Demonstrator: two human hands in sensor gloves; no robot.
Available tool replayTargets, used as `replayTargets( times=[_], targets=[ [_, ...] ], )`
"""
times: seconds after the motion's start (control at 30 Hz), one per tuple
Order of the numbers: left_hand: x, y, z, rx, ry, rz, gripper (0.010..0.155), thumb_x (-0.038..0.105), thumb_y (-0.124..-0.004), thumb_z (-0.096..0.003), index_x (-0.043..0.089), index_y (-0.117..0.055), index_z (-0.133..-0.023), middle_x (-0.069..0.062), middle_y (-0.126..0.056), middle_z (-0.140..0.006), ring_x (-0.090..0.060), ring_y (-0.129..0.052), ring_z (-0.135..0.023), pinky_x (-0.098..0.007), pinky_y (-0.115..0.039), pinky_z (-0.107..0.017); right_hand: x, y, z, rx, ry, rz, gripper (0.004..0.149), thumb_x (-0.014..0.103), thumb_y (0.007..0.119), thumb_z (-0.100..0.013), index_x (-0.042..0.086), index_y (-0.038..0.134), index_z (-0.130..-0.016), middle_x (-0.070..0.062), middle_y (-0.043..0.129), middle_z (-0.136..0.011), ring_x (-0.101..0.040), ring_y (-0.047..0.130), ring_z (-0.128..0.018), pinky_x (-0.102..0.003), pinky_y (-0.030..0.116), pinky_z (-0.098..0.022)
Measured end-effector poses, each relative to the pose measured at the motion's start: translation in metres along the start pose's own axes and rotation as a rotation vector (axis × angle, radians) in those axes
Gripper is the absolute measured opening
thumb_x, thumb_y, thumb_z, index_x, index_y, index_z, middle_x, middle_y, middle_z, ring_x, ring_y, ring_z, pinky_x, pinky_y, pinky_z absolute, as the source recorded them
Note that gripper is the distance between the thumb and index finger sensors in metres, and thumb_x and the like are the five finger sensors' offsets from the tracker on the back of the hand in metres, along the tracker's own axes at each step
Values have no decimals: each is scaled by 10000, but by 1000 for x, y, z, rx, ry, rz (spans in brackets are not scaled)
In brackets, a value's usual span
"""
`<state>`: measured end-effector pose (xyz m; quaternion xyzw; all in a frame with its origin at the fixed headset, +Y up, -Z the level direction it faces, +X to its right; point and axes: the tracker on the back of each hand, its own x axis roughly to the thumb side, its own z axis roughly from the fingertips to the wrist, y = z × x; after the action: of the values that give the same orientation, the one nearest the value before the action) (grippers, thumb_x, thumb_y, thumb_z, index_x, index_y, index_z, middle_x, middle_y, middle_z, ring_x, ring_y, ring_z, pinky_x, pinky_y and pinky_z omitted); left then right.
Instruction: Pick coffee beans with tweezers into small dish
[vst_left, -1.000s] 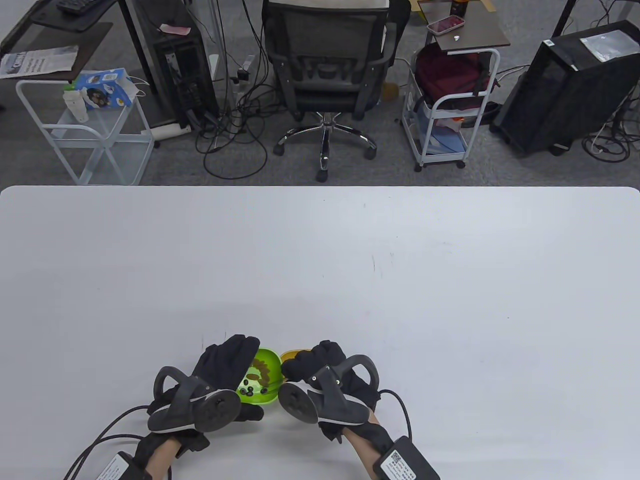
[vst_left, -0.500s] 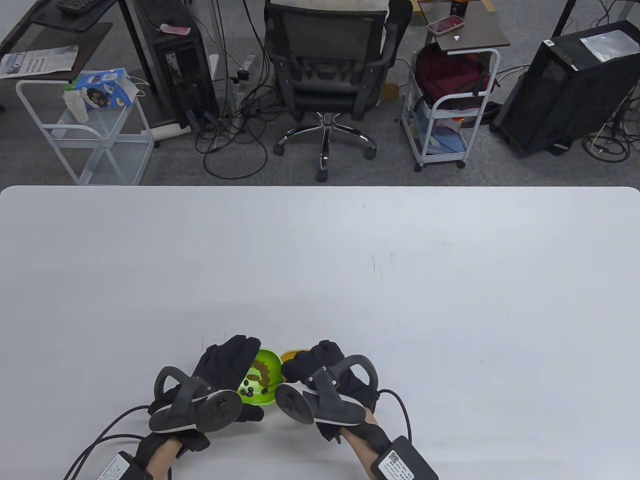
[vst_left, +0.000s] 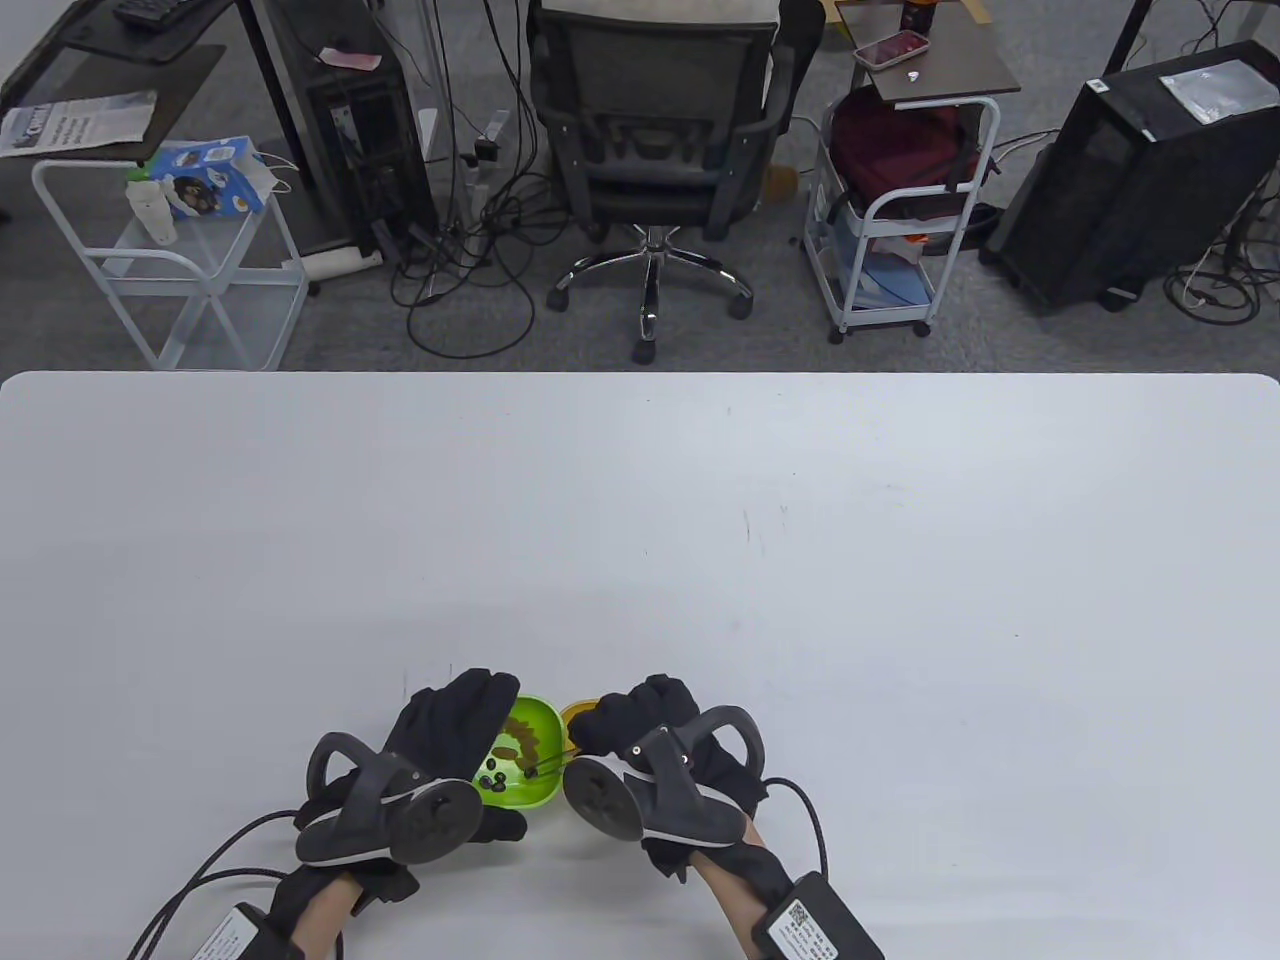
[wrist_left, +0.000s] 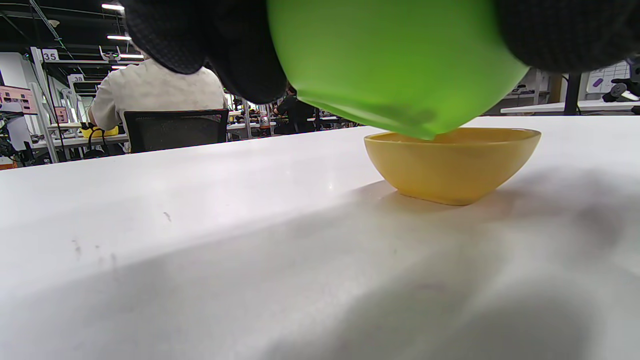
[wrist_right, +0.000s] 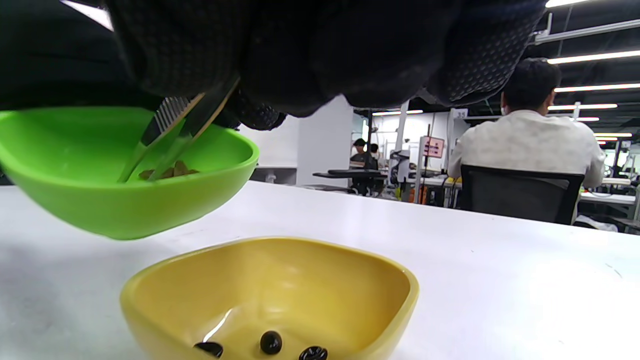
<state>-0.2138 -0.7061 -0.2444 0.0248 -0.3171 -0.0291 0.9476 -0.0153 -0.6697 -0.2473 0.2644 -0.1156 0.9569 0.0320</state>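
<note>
Near the front edge of the white worktop (vst_left: 640, 520), the left hand (vst_left: 440, 745) grips the green bowl (vst_left: 528, 750) and holds it lifted and tilted, its lower edge just above the rim of the yellow dish (wrist_right: 280, 295) beside it. Over the yellow dish, the right hand (vst_left: 650, 740) pinches the tweezers (wrist_right: 170, 135) in its fingers (wrist_right: 260, 110), the tips narrowed and dipped into the green bowl among brown pieces (vst_left: 520, 740). Dark coffee beans (vst_left: 495, 780) lie at the green bowl's low end; three more beans (wrist_right: 271, 342) rest in the yellow dish's bottom.
</note>
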Motion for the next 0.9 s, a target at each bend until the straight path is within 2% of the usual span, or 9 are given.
replayTargets(
  times=[0.43,0.9],
  targets=[
    [0,0,0,-4,2,0,1153,703,-745,-323,-26,-472,-1174,-332,-628,-1166,-422,-891,-951,-643,-724,-730,-27,-12,6,-52,102,-80,414,424,758,-388,258,867,-751,94,921,-549,-145,951,-394,-532,756,-672],
    [0,0,0,-1,1,2,1152,704,-744,-323,-25,-473,-1173,-332,-628,-1165,-422,-890,-951,-645,-725,-728,-65,-10,11,-40,242,-146,412,420,761,-389,259,867,-753,91,919,-554,-153,946,-402,-536,746,-684]
  ],
)
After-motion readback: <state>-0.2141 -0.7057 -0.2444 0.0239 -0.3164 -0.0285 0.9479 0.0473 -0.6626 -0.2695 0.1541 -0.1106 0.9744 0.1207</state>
